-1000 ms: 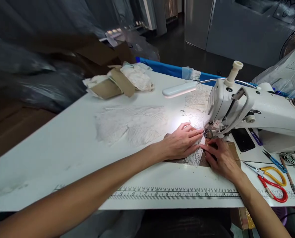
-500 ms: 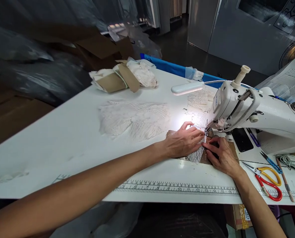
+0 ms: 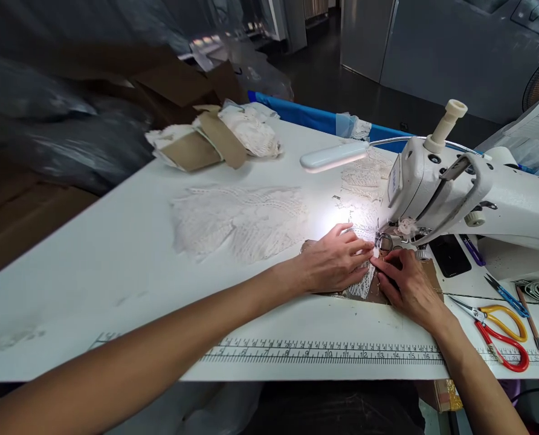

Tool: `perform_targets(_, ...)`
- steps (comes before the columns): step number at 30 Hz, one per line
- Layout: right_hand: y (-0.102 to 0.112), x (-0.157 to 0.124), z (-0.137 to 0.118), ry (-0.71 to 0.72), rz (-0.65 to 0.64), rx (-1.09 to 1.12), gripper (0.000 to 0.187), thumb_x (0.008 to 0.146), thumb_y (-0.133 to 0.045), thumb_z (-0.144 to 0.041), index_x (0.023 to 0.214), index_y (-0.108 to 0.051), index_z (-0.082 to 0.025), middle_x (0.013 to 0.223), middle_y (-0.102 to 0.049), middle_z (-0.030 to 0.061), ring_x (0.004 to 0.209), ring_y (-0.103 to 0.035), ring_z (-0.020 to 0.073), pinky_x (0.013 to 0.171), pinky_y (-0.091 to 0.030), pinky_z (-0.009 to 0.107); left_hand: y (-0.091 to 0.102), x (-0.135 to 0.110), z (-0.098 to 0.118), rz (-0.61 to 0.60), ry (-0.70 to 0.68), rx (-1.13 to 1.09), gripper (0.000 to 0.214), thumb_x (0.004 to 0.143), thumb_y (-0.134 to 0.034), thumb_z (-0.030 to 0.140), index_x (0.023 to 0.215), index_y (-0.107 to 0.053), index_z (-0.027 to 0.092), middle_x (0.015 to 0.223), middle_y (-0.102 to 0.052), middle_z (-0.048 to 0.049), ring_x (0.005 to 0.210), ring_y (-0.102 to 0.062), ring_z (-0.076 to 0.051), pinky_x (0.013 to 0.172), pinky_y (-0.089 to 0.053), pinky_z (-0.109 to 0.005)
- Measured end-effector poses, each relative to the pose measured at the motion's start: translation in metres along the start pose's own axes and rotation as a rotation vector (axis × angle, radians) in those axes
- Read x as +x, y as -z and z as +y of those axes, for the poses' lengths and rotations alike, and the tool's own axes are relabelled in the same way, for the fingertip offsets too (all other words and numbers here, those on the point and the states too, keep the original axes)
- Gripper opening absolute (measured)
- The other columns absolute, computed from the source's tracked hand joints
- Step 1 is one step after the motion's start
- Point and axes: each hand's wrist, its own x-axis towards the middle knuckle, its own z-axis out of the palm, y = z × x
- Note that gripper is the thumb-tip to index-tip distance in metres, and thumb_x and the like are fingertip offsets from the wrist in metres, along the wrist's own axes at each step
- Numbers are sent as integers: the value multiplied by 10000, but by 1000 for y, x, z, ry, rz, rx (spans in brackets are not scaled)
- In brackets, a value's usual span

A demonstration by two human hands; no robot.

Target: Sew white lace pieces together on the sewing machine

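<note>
White lace (image 3: 364, 285) lies beneath the needle of a white sewing machine (image 3: 414, 187), on a brown plate (image 3: 380, 295). My left hand (image 3: 339, 260) rests flat on it just left of the presser foot, fingers stretched out and slightly spread. On the other side, my right hand (image 3: 403, 281) pinches the lace's right edge between thumb and fingers, close in front of the foot. The fingertips of both hands almost meet there. More lace (image 3: 364, 181) extends behind the needle under a bright light. The fingers partly cover the lace being held.
Flat lace pieces (image 3: 240, 220) lie at left on the white table (image 3: 115, 266). Behind them is a lace bundle with cardboard (image 3: 222, 142). Scissors (image 3: 500, 332), blue snips (image 3: 507, 296) and a phone (image 3: 449, 255) are at right. A ruler scale (image 3: 306, 351) runs along the front edge.
The view has shifted a little. Both hands keep nearly the same places at the needle, and the lace strip between them lies slightly differently, with less of it showing in front.
</note>
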Motion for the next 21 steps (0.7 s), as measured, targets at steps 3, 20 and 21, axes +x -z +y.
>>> perform_targets(3, -2, 1, 1, -36, -18, 1, 343, 1001, -443, -293, 1276, -634, -219, 1059, -542, 137, 998, -547, 248, 871, -571, 435, -1, 1, 0, -2, 24, 10, 286, 1005, -410, 283, 1104, -643, 150, 1153, -690, -93, 884, -627, -212, 979, -438, -475)
perform_targets(20, -6, 5, 2, -86, -17, -53, 343, 981, -460, -307, 1269, -628, -228, 1092, -561, 138, 951, -568, 258, 782, -581, 396, -10, 7, 4, 17, 183, 50, 337, 1035, -350, 313, 1103, -629, 138, 1048, -680, -108, 913, -609, -220, 882, -466, -410)
perform_targets(21, -5, 6, 2, -73, -13, -62, 342, 981, -454, -304, 1260, -634, -220, 1084, -562, 137, 928, -569, 251, 775, -580, 391, -9, 7, 4, 23, 188, 40, 330, 1034, -353, 313, 1100, -628, 141, 1048, -677, -107, 913, -608, -221, 871, -464, -406)
